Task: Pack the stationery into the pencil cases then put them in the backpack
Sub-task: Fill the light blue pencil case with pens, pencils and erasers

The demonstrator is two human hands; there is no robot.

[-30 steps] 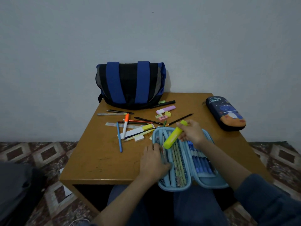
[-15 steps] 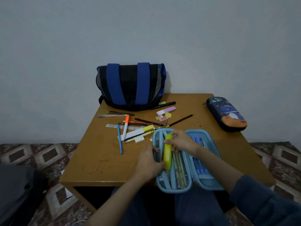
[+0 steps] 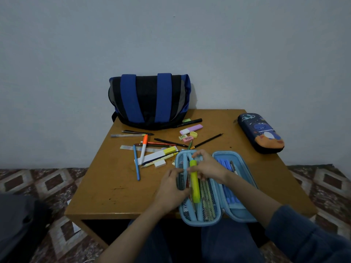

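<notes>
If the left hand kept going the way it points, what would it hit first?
Probably the yellow highlighter, held by the right hand over the open blue pencil case, just beyond the left hand; depth is unclear.
</notes>
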